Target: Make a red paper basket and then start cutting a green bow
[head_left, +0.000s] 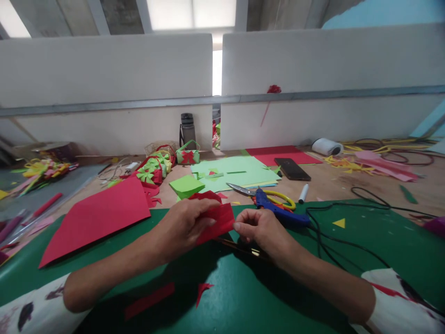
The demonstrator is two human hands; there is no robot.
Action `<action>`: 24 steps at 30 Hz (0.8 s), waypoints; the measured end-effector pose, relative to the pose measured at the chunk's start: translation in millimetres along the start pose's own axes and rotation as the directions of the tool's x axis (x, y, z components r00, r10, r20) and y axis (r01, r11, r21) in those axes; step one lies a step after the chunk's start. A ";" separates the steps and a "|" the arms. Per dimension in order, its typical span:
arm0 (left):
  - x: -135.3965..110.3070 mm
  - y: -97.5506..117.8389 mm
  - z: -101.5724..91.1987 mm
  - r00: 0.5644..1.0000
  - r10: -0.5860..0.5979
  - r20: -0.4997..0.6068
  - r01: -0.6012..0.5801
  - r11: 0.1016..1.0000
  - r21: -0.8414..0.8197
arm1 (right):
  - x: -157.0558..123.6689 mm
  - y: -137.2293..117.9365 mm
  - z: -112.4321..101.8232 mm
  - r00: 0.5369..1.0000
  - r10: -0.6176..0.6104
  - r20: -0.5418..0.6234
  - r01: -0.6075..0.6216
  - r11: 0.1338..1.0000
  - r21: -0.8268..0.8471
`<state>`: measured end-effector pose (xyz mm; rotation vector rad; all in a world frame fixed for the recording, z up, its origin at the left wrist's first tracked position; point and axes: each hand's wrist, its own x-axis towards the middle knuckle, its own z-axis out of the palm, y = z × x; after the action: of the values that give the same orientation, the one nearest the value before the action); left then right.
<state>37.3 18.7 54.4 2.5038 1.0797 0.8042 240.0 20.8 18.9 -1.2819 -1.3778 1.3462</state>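
Observation:
My left hand and my right hand meet over the green cutting mat. Both pinch a small piece of folded red paper between them, just above the mat. The left fingers grip its left side, and the right fingertips pinch its right edge. A thin dark pencil-like stick lies on the mat under my right hand.
A large red sheet lies to the left. Light green sheets, a folded green piece, scissors, a blue glue gun with black cable, a marker, a phone and small paper baskets lie beyond. Red scraps lie near me.

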 end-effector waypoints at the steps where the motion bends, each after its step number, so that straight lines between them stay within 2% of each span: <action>1: -1.5 1.4 -3.6 0.994 -0.011 -0.108 0.012 1.000 0.007 | 0.2 0.8 -0.9 1.000 -0.006 -0.010 0.006 1.000 0.019; 2: -3.4 3.0 -8.0 0.972 -0.048 -0.231 0.051 0.999 0.009 | 0.7 1.9 -2.1 1.000 -0.011 -0.020 0.011 0.999 0.040; 4: -8.2 5.6 -17.0 0.880 -0.189 -0.436 0.182 0.982 -0.057 | 2.4 4.6 -4.6 0.999 -0.013 -0.043 0.017 0.996 0.082; 5: -11.0 5.9 -20.3 0.829 -0.282 -0.484 0.251 0.959 -0.128 | 3.5 6.0 -5.6 0.999 -0.010 -0.054 0.016 0.995 0.102; 6: -13.9 5.4 -21.9 0.791 -0.377 -0.481 0.310 0.926 -0.214 | 4.6 7.3 -6.4 0.998 -0.006 -0.065 0.014 0.993 0.121; 8: -19.5 1.5 -19.3 0.748 -0.545 -0.379 0.402 0.826 -0.395 | 6.3 9.6 -7.0 0.996 0.002 -0.088 0.012 0.988 0.154; 11: -25.4 -7.9 -4.7 0.679 -0.722 -0.129 0.514 0.594 -0.618 | 7.0 11.7 -6.4 0.993 0.002 -0.115 0.019 0.983 0.185; 13: -26.8 -13.2 5.8 0.634 -0.774 -0.005 0.542 0.449 -0.711 | 6.5 12.6 -6.0 0.992 -0.004 -0.125 0.028 0.981 0.190; 15: -26.4 -16.2 12.6 0.612 -0.788 0.064 0.533 0.352 -0.769 | 6.1 13.7 -5.8 0.992 -0.008 -0.129 0.032 0.982 0.186; 19: -24.3 -18.1 14.8 0.602 -0.792 0.103 0.490 0.265 -0.831 | 6.5 17.4 -5.6 0.992 -0.001 -0.127 0.021 0.987 0.159; 24: -24.4 -19.6 13.1 0.611 -0.784 0.109 0.484 0.261 -0.835 | 6.1 17.3 -4.4 0.993 -0.042 -0.107 0.046 0.998 0.033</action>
<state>20.3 13.2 25.5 0.9649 1.2872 1.1097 245.5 26.2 1.7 -1.2743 -1.2960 1.2494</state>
